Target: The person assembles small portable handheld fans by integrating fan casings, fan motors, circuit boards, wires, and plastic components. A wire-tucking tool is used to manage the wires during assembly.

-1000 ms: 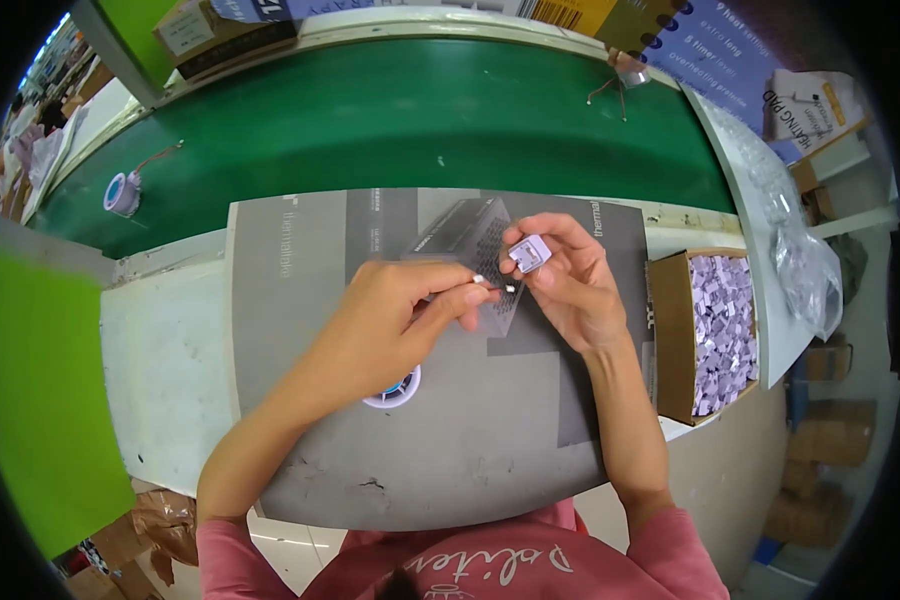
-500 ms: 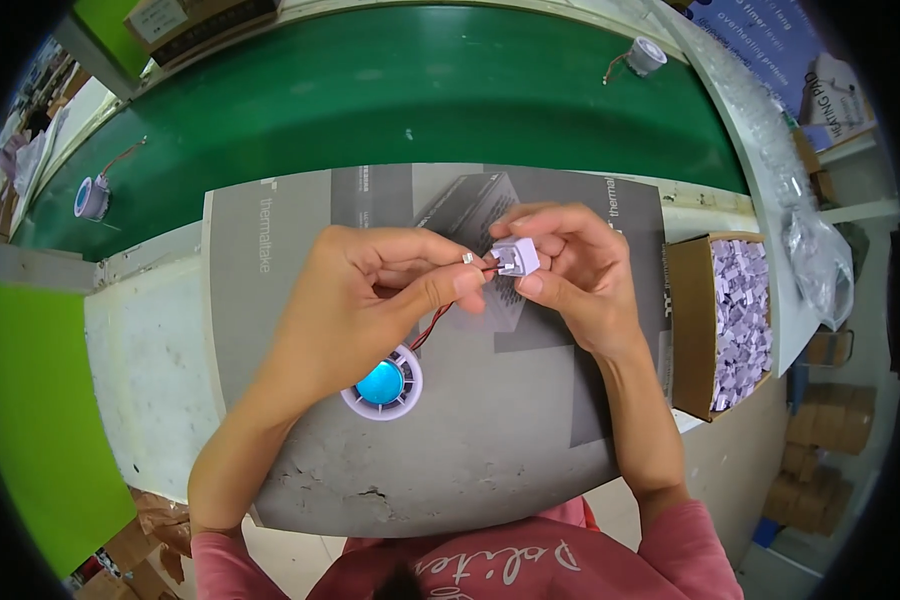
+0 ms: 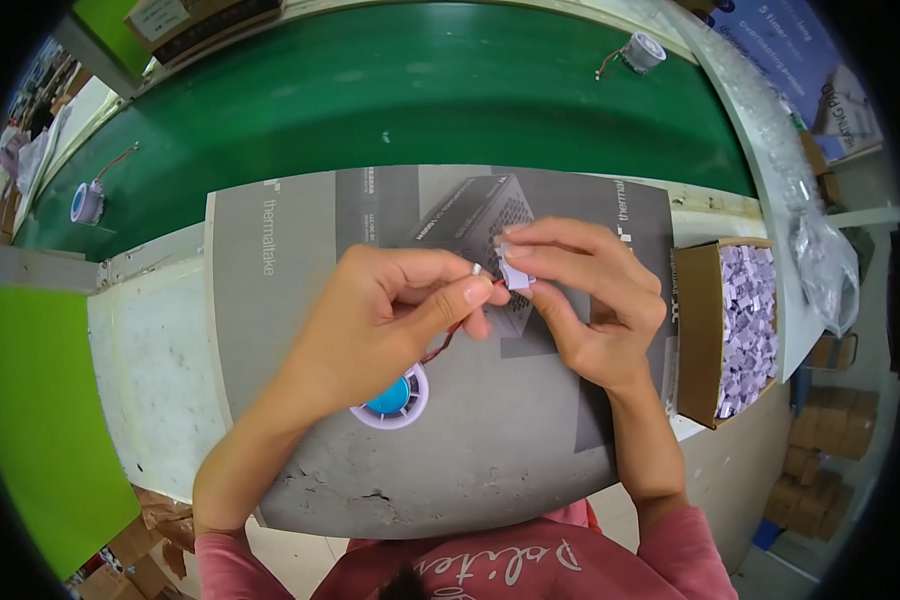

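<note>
Between the thumb and fingertips of my left hand [image 3: 370,315], a twisted red-and-black wire [image 3: 438,352] is pinched, with a tiny white connector [image 3: 477,269] poking out above the thumb. That wire runs down to a round white part with a blue centre [image 3: 398,405], which lies on the grey mat beside my left wrist. My right hand [image 3: 610,310] grips a small pale lilac plastic piece [image 3: 515,276] between thumb and fingertips. The piece meets the wire end at my left fingertips; whether the wire passes into it is hidden.
A grey printed mat [image 3: 510,440] covers the work surface. To the right stands an open cardboard box [image 3: 698,335] full of small lilac pieces [image 3: 748,330]. Beyond runs a green belt [image 3: 370,100], carrying similar round wired parts at far left [image 3: 87,203] and far right [image 3: 644,52].
My right fingers have come over the lilac piece, which is now tilted and more covered. Both hands sit slightly lower and to the right. The round part has shifted slightly right.
</note>
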A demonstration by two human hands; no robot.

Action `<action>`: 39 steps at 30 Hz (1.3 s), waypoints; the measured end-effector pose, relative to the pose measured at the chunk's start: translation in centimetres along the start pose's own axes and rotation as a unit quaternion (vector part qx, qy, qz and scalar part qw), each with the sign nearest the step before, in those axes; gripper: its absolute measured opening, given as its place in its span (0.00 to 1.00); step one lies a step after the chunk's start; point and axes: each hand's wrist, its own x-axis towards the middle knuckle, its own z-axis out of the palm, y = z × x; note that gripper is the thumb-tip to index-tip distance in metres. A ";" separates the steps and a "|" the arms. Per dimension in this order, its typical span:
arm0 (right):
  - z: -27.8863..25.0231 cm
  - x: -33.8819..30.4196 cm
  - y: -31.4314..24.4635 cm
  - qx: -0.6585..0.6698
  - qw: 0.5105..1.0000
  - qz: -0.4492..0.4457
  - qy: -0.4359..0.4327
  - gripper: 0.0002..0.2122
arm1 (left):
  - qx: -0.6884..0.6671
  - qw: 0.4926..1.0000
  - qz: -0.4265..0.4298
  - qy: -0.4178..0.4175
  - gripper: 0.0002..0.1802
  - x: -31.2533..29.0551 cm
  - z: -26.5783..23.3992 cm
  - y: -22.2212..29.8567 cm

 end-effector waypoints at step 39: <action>-1.2 -0.9 0.3 0.047 0.968 0.040 -0.243 0.16 | 0.487 0.871 0.048 0.043 0.31 -4.3 2.0 1.6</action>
